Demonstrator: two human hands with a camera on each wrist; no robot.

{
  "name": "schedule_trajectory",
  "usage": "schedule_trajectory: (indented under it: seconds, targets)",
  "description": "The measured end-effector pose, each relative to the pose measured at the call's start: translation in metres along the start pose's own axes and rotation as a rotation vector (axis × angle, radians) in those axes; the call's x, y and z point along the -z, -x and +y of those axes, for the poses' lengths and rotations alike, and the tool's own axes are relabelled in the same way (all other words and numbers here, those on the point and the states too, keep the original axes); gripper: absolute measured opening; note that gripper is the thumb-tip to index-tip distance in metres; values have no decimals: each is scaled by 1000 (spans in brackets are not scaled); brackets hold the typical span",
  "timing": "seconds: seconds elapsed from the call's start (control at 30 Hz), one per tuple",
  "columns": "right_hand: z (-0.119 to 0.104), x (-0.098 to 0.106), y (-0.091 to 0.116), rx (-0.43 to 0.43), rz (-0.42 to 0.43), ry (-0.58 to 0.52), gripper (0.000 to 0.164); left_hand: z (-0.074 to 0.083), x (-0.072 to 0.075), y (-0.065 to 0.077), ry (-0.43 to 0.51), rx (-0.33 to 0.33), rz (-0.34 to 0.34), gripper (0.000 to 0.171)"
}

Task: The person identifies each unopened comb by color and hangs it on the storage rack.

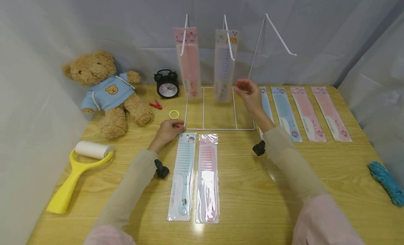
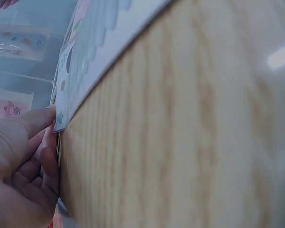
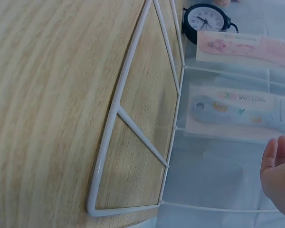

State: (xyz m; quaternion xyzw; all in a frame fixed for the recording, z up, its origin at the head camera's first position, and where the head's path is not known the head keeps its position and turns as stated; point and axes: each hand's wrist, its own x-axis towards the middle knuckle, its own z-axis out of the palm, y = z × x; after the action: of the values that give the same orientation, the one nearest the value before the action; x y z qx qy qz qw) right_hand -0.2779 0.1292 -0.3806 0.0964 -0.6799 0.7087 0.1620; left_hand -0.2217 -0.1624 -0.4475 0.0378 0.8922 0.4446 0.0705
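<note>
My left hand (image 1: 168,131) pinches the front left corner of a white wire display rack (image 1: 221,129); in the left wrist view its fingertips (image 2: 48,114) are right by a packaged comb's corner. My right hand (image 1: 250,95) is raised at the rack's right side, fingers loosely bent, holding nothing. Beside it a packaged blue comb (image 1: 224,69) hangs on the middle hook; a packaged pink comb (image 1: 190,69) hangs on the left one. The right hook (image 1: 281,38) carries nothing. In front of the rack lie a light-blue comb (image 1: 184,174) and a pink comb (image 1: 207,167), both packaged.
Several packaged combs (image 1: 307,113) lie in a row at the right, partly behind my right arm. A teddy bear (image 1: 108,92), black alarm clock (image 1: 167,85), red clip (image 1: 156,104), yellow ring (image 1: 174,114) and yellow-handled lint roller (image 1: 72,178) are left. Blue yarn (image 1: 386,183) lies far right.
</note>
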Motion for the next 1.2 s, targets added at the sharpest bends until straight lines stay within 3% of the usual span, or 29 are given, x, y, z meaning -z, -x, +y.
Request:
schedule_trajectory:
  seconds: [0.2, 0.4, 0.63, 1.0, 1.2]
  targets:
    - [-8, 7, 16, -48, -8, 13, 23, 2, 0, 0, 9, -4, 9, 32]
    - [-16, 14, 38, -210, -41, 64, 31, 0, 0, 0, 1, -6, 9, 32]
    - [-14, 22, 74, -330, -218, 175, 34, -3, -1, -1, 0, -8, 17, 32]
    - [-16, 14, 128, -313, -436, 342, 29, -4, -3, -2, 4, -21, 20, 32]
    - [-19, 7, 146, -328, -509, 366, 28, -1, -2, 0, -9, -40, 24, 32]
